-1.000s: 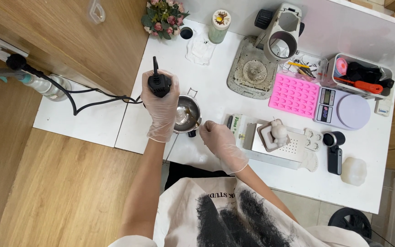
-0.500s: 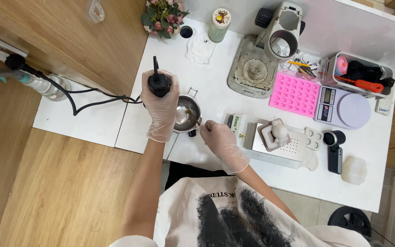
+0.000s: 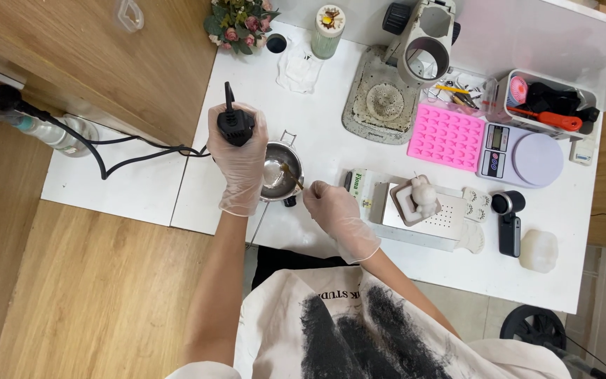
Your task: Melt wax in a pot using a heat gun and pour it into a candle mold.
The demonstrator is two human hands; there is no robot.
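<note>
Landmark: small metal pot (image 3: 280, 172) on the white table (image 3: 331, 105).
Left hand (image 3: 240, 165): gloved, fist closed round a black corded tool (image 3: 233, 125), just left of the pot's rim.
Right hand (image 3: 337, 214): gloved, fingertips pinched on a thin stick (image 3: 292, 175) that reaches into the pot from its right.
Pot handling: looks light, rigid, smooth-walled and probably slippery; best steadied by its side handle.
Stick handling: slight and stiff; pinch it near its outer end.
Beyond the pot: pink mould (image 3: 446, 137) well to the right.
</note>
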